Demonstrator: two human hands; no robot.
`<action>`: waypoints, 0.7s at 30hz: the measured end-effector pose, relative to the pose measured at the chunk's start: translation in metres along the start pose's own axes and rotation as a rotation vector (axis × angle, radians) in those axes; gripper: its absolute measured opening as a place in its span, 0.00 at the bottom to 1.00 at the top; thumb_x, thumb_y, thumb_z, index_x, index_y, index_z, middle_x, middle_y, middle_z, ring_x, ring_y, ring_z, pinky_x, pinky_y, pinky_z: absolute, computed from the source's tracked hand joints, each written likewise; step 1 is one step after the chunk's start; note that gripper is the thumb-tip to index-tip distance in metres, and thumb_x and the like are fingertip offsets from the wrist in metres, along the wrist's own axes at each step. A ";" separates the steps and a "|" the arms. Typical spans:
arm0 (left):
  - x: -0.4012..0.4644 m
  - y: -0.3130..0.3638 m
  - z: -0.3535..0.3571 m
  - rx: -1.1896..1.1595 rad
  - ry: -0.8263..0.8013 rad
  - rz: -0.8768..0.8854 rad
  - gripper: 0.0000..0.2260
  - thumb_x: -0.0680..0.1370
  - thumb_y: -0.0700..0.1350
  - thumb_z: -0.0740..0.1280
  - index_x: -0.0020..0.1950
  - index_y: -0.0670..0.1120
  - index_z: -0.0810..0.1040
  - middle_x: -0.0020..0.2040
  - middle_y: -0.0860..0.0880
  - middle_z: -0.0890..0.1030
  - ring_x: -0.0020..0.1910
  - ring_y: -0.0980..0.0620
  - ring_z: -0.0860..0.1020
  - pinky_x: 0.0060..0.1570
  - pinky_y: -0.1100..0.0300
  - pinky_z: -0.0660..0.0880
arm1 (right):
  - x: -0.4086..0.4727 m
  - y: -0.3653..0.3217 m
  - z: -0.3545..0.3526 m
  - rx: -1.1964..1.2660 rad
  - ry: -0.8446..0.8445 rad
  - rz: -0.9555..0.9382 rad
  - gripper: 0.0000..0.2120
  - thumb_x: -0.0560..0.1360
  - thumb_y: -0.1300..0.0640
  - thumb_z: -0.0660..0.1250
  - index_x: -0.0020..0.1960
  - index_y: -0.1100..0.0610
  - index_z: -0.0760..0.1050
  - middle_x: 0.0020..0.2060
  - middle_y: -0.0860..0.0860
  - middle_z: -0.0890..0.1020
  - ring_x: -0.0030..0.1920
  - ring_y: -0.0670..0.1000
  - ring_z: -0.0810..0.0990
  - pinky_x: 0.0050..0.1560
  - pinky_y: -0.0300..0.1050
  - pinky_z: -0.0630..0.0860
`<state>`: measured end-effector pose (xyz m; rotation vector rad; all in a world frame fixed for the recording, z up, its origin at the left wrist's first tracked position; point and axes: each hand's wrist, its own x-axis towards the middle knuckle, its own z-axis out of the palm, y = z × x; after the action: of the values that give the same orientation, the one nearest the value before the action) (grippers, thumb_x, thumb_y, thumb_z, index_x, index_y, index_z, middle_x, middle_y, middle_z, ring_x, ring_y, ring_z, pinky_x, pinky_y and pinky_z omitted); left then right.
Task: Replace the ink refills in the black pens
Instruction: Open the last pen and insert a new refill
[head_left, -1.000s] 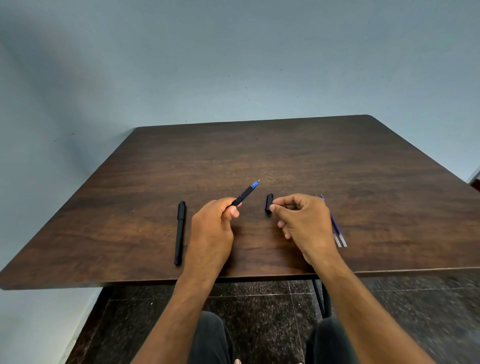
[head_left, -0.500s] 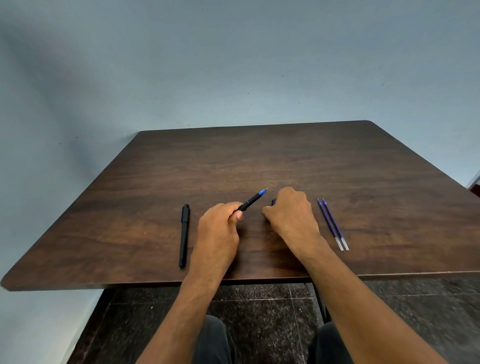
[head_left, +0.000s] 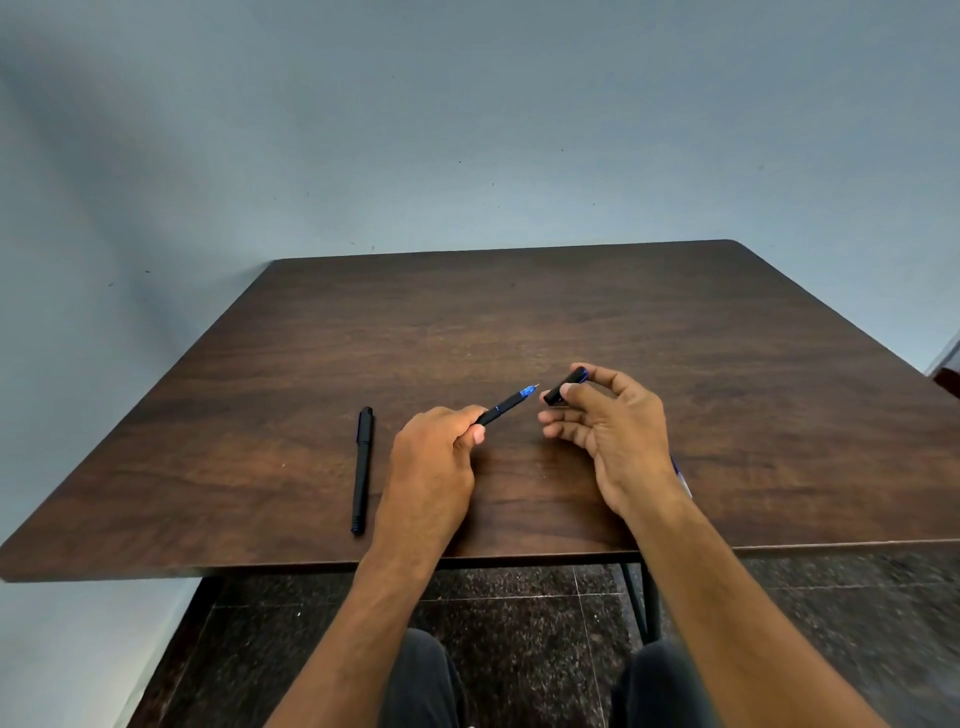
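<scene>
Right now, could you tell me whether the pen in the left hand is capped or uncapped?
Uncapped: the pen shows its bare blue tip, and the right hand holds the cap apart.

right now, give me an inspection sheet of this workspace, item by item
surface: dark wood-grain table, bare apart from the pen items
job's things: uncapped black pen with blue tip held off the table; pen cap held apart from it; second capped black pen lying flat to the left; ink refills mostly hidden behind the right wrist
clutter: nothing seen
grippers: left hand closed around the pen barrel; right hand pinches the cap in thumb and fingers
cables: nothing seen
surroundings: plain pale wall, dark speckled tile floor, metal table leg
</scene>
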<state>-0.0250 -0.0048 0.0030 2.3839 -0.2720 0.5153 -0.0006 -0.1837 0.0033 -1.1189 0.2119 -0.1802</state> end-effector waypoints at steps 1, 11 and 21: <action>0.000 0.000 0.001 0.018 -0.008 0.002 0.11 0.82 0.43 0.64 0.61 0.49 0.82 0.44 0.52 0.79 0.46 0.53 0.75 0.48 0.56 0.73 | 0.000 0.000 -0.001 0.022 0.000 -0.005 0.11 0.77 0.70 0.68 0.59 0.64 0.75 0.39 0.64 0.87 0.33 0.59 0.86 0.33 0.48 0.82; 0.002 -0.002 0.004 0.100 -0.045 0.001 0.13 0.83 0.44 0.62 0.65 0.48 0.80 0.47 0.51 0.79 0.47 0.54 0.73 0.45 0.61 0.66 | -0.005 -0.001 0.001 0.027 -0.043 -0.072 0.14 0.76 0.70 0.70 0.60 0.64 0.73 0.42 0.66 0.86 0.38 0.63 0.87 0.38 0.50 0.84; 0.001 -0.002 0.004 0.100 -0.037 0.000 0.13 0.82 0.44 0.62 0.66 0.48 0.79 0.51 0.51 0.81 0.49 0.55 0.73 0.48 0.62 0.66 | -0.009 0.002 0.004 -0.079 -0.079 -0.093 0.07 0.77 0.66 0.72 0.54 0.66 0.79 0.37 0.61 0.86 0.36 0.63 0.86 0.38 0.52 0.84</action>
<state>-0.0226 -0.0064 -0.0007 2.4923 -0.2687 0.4952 -0.0081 -0.1773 0.0043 -1.2133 0.0976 -0.2110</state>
